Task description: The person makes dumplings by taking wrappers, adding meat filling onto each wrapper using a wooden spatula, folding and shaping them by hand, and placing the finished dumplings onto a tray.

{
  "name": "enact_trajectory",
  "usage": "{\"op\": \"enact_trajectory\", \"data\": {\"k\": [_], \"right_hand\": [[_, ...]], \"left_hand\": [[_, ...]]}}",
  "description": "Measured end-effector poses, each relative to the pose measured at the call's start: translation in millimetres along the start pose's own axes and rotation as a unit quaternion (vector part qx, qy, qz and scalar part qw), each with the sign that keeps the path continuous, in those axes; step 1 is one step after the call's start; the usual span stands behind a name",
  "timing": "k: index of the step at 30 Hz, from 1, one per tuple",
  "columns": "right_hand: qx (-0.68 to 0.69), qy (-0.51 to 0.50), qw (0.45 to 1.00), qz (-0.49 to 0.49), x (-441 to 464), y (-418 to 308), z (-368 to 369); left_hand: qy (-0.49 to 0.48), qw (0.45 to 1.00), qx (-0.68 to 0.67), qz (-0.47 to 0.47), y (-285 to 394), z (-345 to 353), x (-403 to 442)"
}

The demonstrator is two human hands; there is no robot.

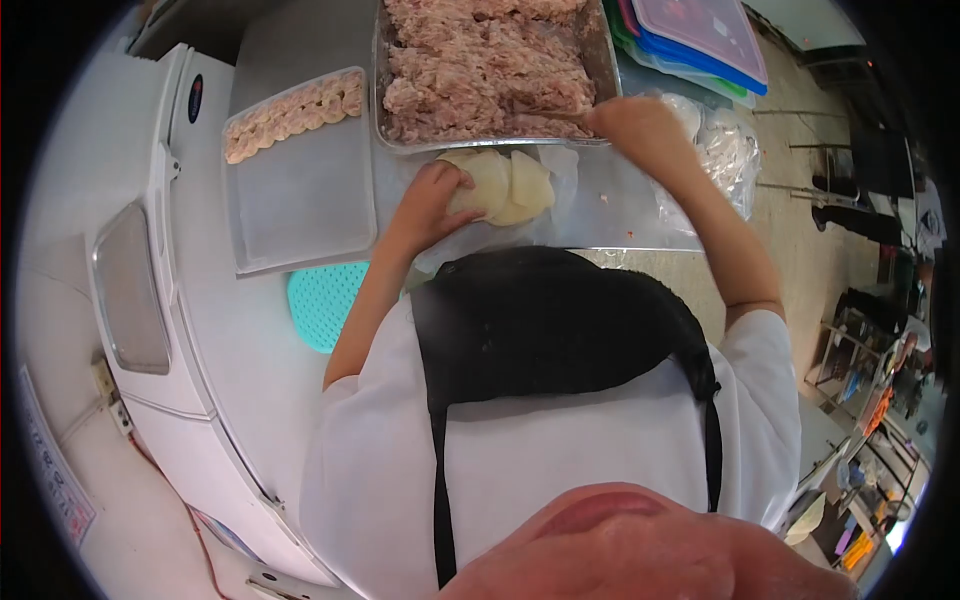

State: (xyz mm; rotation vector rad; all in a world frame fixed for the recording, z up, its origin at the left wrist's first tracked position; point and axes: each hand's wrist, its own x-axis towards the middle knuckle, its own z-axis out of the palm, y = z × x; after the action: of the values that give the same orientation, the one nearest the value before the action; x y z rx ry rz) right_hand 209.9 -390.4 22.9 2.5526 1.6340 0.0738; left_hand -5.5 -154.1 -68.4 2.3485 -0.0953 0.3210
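Observation:
Round, pale dumpling wrappers (532, 185) lie overlapping on a plastic sheet on the metal table. My left hand (432, 205) is at their left edge, thumb and fingers curled around a wrapper. A large metal tray (378, 125) heaped with minced meat filling (490, 65) stands just beyond. Over the tray's near right corner, my right hand (645, 130) is closed around a thin utensil (555, 117); its tip reaches into the meat and its exact kind is hidden. Further left, a translucent plastic tray (300, 205) holds a row of filled dumplings (295, 115) along its far end.
Stacked coloured plastic lids or trays (700, 40) sit at the far right, with clear plastic bags (725, 150) nearer me. A white freezer (190, 240) stands on the left. A turquoise perforated stool seat (325, 305) shows below the table edge. Racks are on the right.

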Motion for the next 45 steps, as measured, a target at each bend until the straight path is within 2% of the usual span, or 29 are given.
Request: {"op": "enact_trajectory", "data": {"k": [1, 5, 7, 9, 13, 16, 18, 19, 21, 22, 23, 25, 26, 28, 31, 34, 36, 39, 42, 43, 45], "right_hand": [[0.021, 0.017, 1.0, -0.01, 1.5, -20.0, 13.0], [0.001, 0.034, 0.999, -0.035, 11.3, -33.2, 15.5], [-0.025, -0.015, 1.0, 0.006, 17.4, -20.9, -20.8], [-0.085, -0.026, 0.995, 0.038, 19.9, -5.6, -42.5], [-0.043, 0.004, 0.999, -0.006, 17.7, -14.8, -5.4], [0.027, 0.015, 0.999, -0.004, 11.5, -43.5, 1.6], [0.052, 0.023, 0.998, 0.022, 6.8, -46.7, 4.5], [0.049, -0.005, 0.998, 0.04, 6.4, -44.0, 5.0], [0.042, -0.063, 0.994, 0.075, 6.6, -38.0, 5.7], [0.048, -0.054, 0.994, 0.079, 6.0, -40.1, 6.8], [0.054, -0.043, 0.994, 0.082, 4.4, -43.6, 8.4], [0.092, -0.016, 0.992, 0.081, 4.4, -50.0, 8.7], [0.124, 0.002, 0.989, 0.077, 6.9, -55.1, 7.6], [0.194, 0.019, 0.978, 0.075, 13.7, -60.4, 8.7], [0.323, 0.026, 0.941, 0.101, 25.4, -58.5, 22.1], [0.478, 0.067, 0.862, 0.156, 30.9, -52.1, 19.7], [0.593, 0.102, 0.78, 0.175, 31.1, -48.3, 9.7], [0.637, 0.156, 0.747, 0.112, 38.4, -45.0, 17.1], [0.533, 0.124, 0.834, 0.066, 40.3, -50.0, 25.3], [0.474, 0.17, 0.863, 0.036, 38.0, -51.2, 25.9], [0.313, 0.122, 0.941, 0.04, 24.7, -33.3, 11.4]], "left_hand": [[0.009, 1.0, 0.001, 0.008, -4.1, 3.8, 0.6], [-0.065, 0.984, -0.124, -0.106, -20.1, 7.2, 0.7], [-0.064, 0.976, -0.158, -0.139, -6.5, -5.1, 11.2], [-0.047, 0.989, -0.118, -0.081, -5.2, -7.3, 17.7], [-0.005, 1.0, 0.014, 0.026, -9.1, 2.0, 15.3], [-0.064, 0.995, -0.047, -0.062, -19.1, 0.2, 10.7], [-0.059, 0.992, -0.069, -0.089, -16.5, -0.5, 6.7], [-0.056, 0.99, -0.08, -0.101, -14.5, -1.0, 6.6], [0.016, 0.993, -0.096, -0.072, -13.9, 3.5, 3.0], [0.052, 0.991, -0.104, -0.06, -13.5, 4.7, 0.5], [0.058, 0.98, -0.144, -0.12, -13.8, 4.2, -1.0], [0.069, 0.942, -0.224, -0.239, -12.5, 1.0, -2.9], [0.086, 0.897, -0.348, -0.26, -19.5, 3.6, -3.9], [0.119, 0.759, -0.573, -0.284, -28.0, 4.1, 3.2], [0.1, 0.791, -0.543, -0.262, 8.3, -14.1, 13.5], [0.077, 0.71, -0.657, -0.241, 7.4, -27.7, 28.3], [0.167, 0.664, -0.693, -0.227, 10.7, -27.4, 53.1], [0.259, 0.595, -0.73, -0.214, 24.8, -21.9, 94.9], [0.295, 0.514, -0.784, -0.185, 40.8, -35.0, 116.9], [0.299, 0.483, -0.804, -0.174, 44.2, -36.7, 121.0], [0.301, 0.486, -0.801, -0.179, 14.0, -26.0, 118.7]]}}
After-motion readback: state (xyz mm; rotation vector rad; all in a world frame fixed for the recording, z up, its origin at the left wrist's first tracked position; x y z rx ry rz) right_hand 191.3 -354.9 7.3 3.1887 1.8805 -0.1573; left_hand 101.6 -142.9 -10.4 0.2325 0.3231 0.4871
